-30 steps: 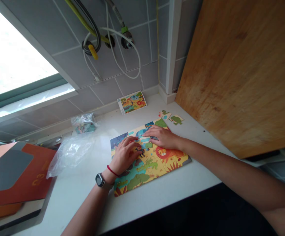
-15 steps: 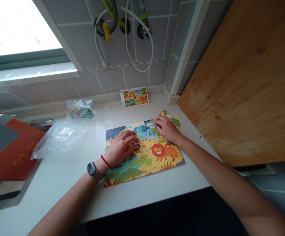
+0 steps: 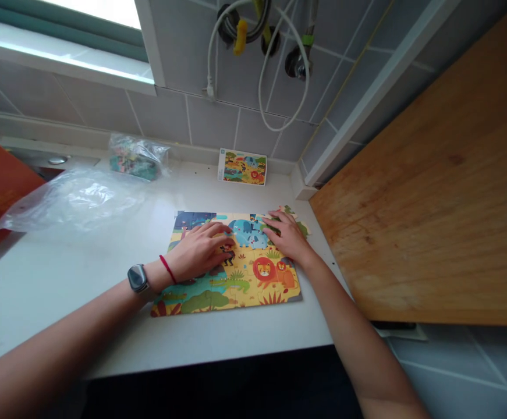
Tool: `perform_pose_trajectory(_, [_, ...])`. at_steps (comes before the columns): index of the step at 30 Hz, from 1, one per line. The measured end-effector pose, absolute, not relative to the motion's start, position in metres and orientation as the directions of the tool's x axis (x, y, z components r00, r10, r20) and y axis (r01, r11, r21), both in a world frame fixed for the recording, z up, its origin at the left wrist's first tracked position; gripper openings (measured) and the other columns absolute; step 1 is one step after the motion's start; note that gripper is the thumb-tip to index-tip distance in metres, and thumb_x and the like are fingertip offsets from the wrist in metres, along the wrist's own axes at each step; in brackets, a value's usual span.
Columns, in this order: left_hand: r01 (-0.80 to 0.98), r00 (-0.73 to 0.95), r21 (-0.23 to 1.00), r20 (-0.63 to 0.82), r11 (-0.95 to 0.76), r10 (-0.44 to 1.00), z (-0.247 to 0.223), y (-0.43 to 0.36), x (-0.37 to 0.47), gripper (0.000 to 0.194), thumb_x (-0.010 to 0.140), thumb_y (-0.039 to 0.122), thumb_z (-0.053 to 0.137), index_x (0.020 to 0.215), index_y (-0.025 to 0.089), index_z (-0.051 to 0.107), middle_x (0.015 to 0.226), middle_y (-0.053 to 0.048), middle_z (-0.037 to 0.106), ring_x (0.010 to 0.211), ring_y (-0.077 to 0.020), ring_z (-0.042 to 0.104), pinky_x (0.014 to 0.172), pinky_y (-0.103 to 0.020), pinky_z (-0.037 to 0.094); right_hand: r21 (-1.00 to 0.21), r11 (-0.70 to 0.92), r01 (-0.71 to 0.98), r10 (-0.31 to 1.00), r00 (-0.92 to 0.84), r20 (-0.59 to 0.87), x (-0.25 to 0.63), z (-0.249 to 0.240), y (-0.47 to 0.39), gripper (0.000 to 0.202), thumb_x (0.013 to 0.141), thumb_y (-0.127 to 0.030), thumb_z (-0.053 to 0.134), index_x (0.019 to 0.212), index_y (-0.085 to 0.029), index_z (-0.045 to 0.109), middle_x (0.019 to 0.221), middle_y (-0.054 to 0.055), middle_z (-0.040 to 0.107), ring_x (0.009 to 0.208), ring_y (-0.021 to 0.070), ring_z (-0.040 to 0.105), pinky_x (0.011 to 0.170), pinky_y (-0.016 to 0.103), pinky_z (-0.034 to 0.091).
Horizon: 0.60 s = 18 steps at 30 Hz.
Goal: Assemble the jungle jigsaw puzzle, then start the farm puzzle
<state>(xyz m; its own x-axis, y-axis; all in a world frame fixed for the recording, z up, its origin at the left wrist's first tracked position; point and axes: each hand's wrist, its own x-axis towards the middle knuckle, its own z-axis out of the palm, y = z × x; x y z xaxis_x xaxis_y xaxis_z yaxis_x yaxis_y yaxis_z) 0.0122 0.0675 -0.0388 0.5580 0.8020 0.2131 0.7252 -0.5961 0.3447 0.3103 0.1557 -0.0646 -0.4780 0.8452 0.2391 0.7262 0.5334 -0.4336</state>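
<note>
A jigsaw puzzle (image 3: 236, 297) of jungle animals lies flat on the counter, its pieces joined. My left hand (image 3: 198, 250) rests on its upper left part, fingers stretched out and the palm over some of the picture. At the upper right part, my right hand (image 3: 290, 235) lies with fingers spread and slightly bent, touching the puzzle near the blue elephants. Green printed puzzle piece (image 3: 273, 223) surface shows between its fingers; whether this is joined I cannot tell. Loose puzzle pieces (image 3: 302, 228) lie just beyond the right hand, partly hidden by it.
A picture card (image 3: 243, 167) of the same scene leans against the back wall. Two clear plastic bags (image 3: 82, 201) lie at the left, one with colourful contents, beside an orange box (image 3: 0, 192). A wooden board (image 3: 436, 174) stands along the right. Hoses and a white cable (image 3: 259, 87) hang above.
The view has turned, shifting the scene. My right hand has moved slightly rightward over the puzzle, and green now shows between its fingers. My left hand stays on the puzzle.
</note>
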Motion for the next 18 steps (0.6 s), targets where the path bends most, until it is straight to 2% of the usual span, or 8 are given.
perform_pose_trajectory(5, [0.718, 0.549, 0.38, 0.207, -0.583, 0.81, -0.0389, 0.0676, 0.0123, 0.027, 0.105, 0.043, 0.055, 0.115, 0.026, 0.071, 0.135, -0.01, 0.064, 0.128, -0.0324, 0.058, 0.105, -0.055, 0.05, -0.408, 0.559, 0.722, 0.827, -0.521, 0.212, 0.3062, -0.0698, 0.1597, 0.038, 0.105, -0.037, 0.053, 0.138, -0.03, 0.071, 0.151, 0.011, 0.058, 0.145, 0.0293, 0.046, 0.127, 0.054, 0.033])
perform_pose_trajectory(12, [0.722, 0.534, 0.382, 0.223, -0.577, 0.815, -0.0426, 0.0681, 0.0124, 0.029, 0.104, 0.047, 0.056, 0.115, 0.026, 0.072, 0.135, -0.009, 0.064, 0.129, -0.0325, 0.057, 0.105, -0.053, 0.05, -0.416, 0.566, 0.711, 0.821, -0.533, 0.206, 0.3011, -0.0687, 0.1609, 0.036, 0.105, -0.033, 0.054, 0.136, -0.033, 0.072, 0.15, 0.012, 0.058, 0.144, 0.0308, 0.047, 0.124, 0.057, 0.035])
perform_pose_trajectory(18, [0.694, 0.526, 0.424, 0.253, -0.582, 0.812, -0.0435, 0.0676, 0.0122, 0.027, 0.103, 0.046, 0.057, 0.114, 0.027, 0.073, 0.132, -0.008, 0.066, 0.127, -0.0301, 0.058, 0.106, -0.05, 0.049, -0.439, 0.578, 0.688, 0.811, -0.543, 0.217, 0.3015, -0.0673, 0.1586, 0.036, 0.104, -0.027, 0.055, 0.134, -0.034, 0.073, 0.149, 0.01, 0.058, 0.141, 0.0281, 0.05, 0.123, 0.053, 0.039])
